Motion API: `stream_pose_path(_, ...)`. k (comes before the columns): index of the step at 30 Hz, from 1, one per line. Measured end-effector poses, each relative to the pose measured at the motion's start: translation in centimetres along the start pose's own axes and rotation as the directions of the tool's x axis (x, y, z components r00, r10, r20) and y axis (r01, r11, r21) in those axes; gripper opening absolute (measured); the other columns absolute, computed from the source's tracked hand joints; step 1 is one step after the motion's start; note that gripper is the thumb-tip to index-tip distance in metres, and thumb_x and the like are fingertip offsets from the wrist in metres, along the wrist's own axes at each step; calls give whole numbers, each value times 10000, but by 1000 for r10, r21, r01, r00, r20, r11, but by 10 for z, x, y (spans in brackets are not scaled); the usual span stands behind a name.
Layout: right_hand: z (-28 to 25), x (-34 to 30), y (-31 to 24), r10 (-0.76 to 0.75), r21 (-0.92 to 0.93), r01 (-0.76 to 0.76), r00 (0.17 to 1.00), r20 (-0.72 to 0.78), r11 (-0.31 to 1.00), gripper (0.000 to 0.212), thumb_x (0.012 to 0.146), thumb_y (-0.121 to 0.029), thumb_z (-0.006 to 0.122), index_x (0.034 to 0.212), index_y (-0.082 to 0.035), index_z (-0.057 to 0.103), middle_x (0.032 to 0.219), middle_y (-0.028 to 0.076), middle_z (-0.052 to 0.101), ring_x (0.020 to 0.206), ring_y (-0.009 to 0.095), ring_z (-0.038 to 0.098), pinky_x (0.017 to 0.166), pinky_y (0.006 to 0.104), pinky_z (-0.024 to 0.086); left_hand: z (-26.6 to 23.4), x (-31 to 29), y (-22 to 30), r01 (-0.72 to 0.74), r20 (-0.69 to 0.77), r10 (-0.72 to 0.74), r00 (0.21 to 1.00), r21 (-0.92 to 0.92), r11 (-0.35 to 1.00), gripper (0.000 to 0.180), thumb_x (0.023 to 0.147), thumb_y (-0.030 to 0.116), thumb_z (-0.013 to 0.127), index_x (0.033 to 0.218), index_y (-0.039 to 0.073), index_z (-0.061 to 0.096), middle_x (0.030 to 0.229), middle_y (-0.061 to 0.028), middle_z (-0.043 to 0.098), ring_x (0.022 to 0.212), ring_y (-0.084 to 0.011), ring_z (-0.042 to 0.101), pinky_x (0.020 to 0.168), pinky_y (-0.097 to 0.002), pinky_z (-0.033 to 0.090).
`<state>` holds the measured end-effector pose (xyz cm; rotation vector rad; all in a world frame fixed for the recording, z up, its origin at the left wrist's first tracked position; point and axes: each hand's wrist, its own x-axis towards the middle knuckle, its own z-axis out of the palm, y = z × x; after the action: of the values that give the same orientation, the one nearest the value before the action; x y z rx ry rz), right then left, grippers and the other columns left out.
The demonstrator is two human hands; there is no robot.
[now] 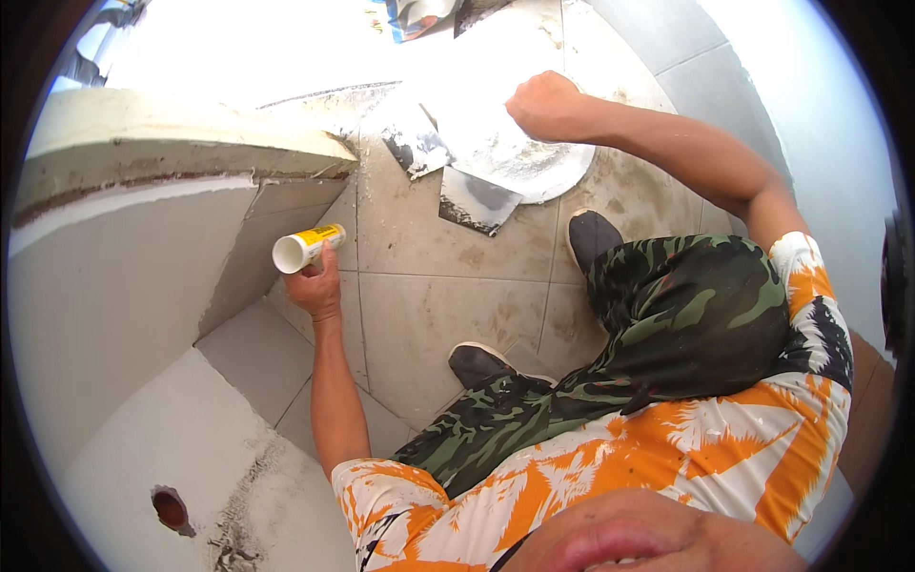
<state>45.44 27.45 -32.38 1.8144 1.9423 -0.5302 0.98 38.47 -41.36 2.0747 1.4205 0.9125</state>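
My left hand [315, 284] is wrapped round a short white tube [310, 246] with a yellow label, beside the low tiled wall. The tube lies nearly level, its open end facing left, and looks hollow. My right hand [548, 107] is closed in a fist above a round white spread of powder or paste [548, 172]. Glare washes out its far part, and I cannot tell whether it lies in a shallow basin. Anything inside that fist is hidden. Two flat dark pieces smeared with white, one piece [416, 138] and another piece [479, 200], lie against its near left edge.
A ledge [181, 157] with a rough edge runs along the left. Below it, a pale surface has a round hole [172, 510]. Smudged floor tiles [448, 305] lie around my dark shoes [481, 364]. A bag [419, 17] stands at the far side. A wall [696, 57] curves along the right.
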Motion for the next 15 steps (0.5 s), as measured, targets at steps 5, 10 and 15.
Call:
stream_pose_path(5,-6,14,-6,-14,-55,16,999,49,998,186,816,-60,591,859,16,756,821,202,742,770,327,742,653,445,586,-17,-8,-15,104,-134,-105,985,-15,994,493,806,186,857,1165,-36,602,1047,-146,731,655,-105,626,512,-224,472)
stream_pose_path(10,0,22,-28,-77,-15,77,997,-13,997,205,820,-65,577,865,14,760,826,210,742,769,336,743,646,451,587,-25,-14,-24,153,-231,-162,959,-58,987,513,825,198,859,1183,-45,584,1049,-159,727,737,-145,695,567,-252,536)
stream_pose_path(15,3,28,-13,-36,-79,35,999,-10,996,191,808,-69,595,864,12,759,807,209,739,743,328,743,627,447,587,-21,-12,-31,208,-299,-250,921,-166,964,513,847,167,838,1213,-52,553,1146,-186,688,966,-241,725,775,-339,625)
